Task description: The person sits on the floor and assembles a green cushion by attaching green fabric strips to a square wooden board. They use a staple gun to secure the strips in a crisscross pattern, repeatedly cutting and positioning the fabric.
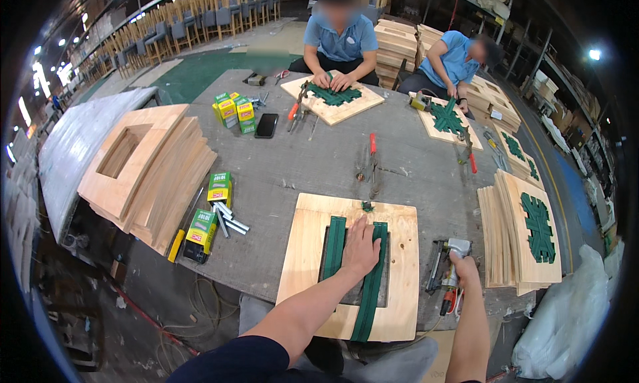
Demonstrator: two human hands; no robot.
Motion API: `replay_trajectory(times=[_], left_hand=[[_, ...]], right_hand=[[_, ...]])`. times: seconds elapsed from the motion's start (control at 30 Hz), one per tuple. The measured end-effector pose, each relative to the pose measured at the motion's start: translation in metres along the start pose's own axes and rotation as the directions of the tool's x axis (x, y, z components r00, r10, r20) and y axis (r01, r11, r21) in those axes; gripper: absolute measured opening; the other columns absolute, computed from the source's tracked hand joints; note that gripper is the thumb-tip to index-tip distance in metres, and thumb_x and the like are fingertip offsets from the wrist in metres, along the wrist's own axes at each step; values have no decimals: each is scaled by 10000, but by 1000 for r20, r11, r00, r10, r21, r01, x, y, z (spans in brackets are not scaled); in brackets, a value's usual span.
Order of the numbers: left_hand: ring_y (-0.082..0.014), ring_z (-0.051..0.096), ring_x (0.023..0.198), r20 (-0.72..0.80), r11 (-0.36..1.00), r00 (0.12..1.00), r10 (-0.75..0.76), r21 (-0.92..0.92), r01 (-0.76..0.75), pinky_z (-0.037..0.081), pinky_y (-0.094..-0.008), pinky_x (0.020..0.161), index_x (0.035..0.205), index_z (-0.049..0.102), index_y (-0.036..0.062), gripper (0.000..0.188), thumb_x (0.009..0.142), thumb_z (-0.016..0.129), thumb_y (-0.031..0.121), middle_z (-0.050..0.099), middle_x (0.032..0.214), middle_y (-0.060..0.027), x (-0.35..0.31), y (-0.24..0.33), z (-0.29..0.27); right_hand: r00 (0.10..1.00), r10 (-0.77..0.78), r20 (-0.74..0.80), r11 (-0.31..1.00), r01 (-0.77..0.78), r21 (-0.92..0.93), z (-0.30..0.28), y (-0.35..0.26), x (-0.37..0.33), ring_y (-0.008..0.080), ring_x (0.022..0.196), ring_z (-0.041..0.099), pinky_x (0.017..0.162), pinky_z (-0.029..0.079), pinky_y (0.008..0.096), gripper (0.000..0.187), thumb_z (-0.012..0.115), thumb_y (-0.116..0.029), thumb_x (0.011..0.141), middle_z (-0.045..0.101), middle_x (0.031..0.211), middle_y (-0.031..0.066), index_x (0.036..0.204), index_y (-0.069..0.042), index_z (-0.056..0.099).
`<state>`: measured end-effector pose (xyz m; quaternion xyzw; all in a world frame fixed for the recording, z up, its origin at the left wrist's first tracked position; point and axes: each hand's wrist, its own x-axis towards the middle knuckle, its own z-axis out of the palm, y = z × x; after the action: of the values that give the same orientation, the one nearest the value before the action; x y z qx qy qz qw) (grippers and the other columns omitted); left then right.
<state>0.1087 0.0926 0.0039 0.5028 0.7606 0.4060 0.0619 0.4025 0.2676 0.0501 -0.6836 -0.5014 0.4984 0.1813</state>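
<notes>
A square plywood panel (299,256) with a rectangular opening lies in front of me on the table. Two dark green webbing straps run lengthwise over the opening; the left strap (334,246) is shorter, and the right strap (367,310) hangs down past the panel's middle to its near edge. My left hand (361,253) rests with fingers stretched out, its fingers between and against the straps near the far end. To the panel's right, my right hand (466,271) is wrapped round a pneumatic staple gun (459,247), which sits on or just over the tabletop.
Boxes of staples (202,227) and loose staple strips (229,218) lie left, beside a stack of plywood panels (150,177). Panels with woven green webbing (539,226) are stacked right. Two co-workers handle strapped panels (366,103) across the grey table (266,163). A phone (266,125) lies there.
</notes>
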Motion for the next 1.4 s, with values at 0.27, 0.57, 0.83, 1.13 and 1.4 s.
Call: replay_trajectory(times=[0.27, 0.57, 0.83, 1.13, 1.4], left_hand=[[-448, 406, 1403, -122, 997, 990, 68, 56, -62, 340, -509, 1192, 1312, 520, 6, 404, 960, 647, 161, 407, 1527, -254, -5, -5, 0], [-476, 462, 1383, 178, 987, 971, -159, 21, 158, 443, -498, 1122, 1545, 366, 60, 678, 953, 663, 203, 211, 1638, -278, -59, 50, -14], [-273, 716, 794, 352, 641, 746, -565, -382, 666, 597, -380, 652, 1530, 389, 16, 711, 933, 691, 256, 627, 1236, -213, -46, 47, -25], [-179, 654, 580, 834, 374, 387, -392, -240, 896, 551, -335, 527, 1320, 518, -11, 429, 1002, 624, 257, 703, 974, -149, -62, 15, -57], [-122, 596, 557, 987, 258, 147, -60, -127, 958, 491, -321, 497, 1056, 659, 73, 265, 992, 704, 326, 644, 759, -17, -76, -7, -54]], right_hand=[[752, -579, -315, 633, 659, 408, 3, 84, -121, 89, 752, 580, 644, 480, 250, 208, 628, -29, 988, 561, 918, 15, 1188, 26, 612], [733, -550, -401, 793, 609, 26, 19, 241, -221, 86, 685, 560, 607, 476, 244, 224, 671, -62, 964, 600, 847, 31, 1176, 2, 636], [794, -504, -340, 846, 534, -8, 20, 194, -234, 98, 673, 582, 620, 487, 272, 208, 719, -96, 934, 658, 789, 43, 1116, -1, 684], [810, -352, -469, 877, 461, 137, 5, 217, -256, 81, 633, 551, 591, 464, 252, 138, 654, -67, 985, 588, 777, -1, 1101, 8, 658], [811, -413, -414, 895, 277, -350, 2, 217, -274, 317, 1045, 713, 941, 552, 404, 318, 661, -287, 1015, 740, 1140, 191, 1203, -34, 706]])
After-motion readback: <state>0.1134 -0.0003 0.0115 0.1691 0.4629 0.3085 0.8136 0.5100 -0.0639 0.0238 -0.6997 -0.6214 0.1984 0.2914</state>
